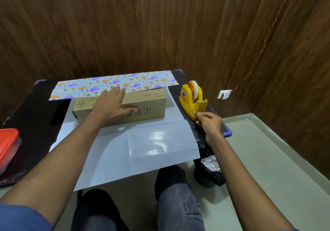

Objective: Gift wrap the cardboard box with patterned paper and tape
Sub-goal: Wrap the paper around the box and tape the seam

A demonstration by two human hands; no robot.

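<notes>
My left hand (111, 104) presses flat on the long brown cardboard box (125, 106), pinning the folded patterned paper flap (114, 83). The box's long axis runs left-right. My right hand (209, 122), well apart, pinches tape at the yellow plastic dispenser (192, 99).

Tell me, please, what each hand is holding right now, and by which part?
The left hand presses flat on the cardboard box, gripping nothing. The right hand pinches at the front of the tape dispenser, apparently the tape end.

Red-lidded container (8, 147) cut by left edge; box print (151, 95) illegible.
</notes>
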